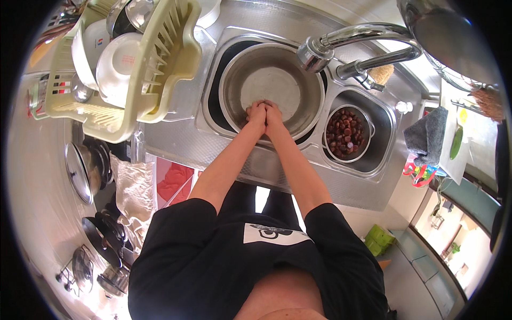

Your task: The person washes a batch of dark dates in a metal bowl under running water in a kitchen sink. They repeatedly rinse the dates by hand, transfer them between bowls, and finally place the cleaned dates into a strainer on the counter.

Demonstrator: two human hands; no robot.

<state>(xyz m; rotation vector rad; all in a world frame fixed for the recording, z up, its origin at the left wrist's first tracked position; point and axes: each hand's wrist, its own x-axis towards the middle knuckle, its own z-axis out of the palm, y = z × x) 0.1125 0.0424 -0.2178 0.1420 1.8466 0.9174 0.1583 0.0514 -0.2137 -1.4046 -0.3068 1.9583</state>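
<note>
My left hand and my right hand are pressed together over the near side of a large round metal basin. Their fingers are folded in against each other, and what may lie between them is hidden. The basin sits in the larger bowl of a stainless steel sink; its bottom shows bare metal. To the right, a smaller metal pot in the second sink bowl holds many reddish-brown chestnuts. A chrome faucet reaches over the basin's right rim.
A pale plastic dish rack with white bowls stands at the left. Behind the faucet is a sponge. On the right, a grey cloth hangs beside a white board with a green cucumber-like vegetable.
</note>
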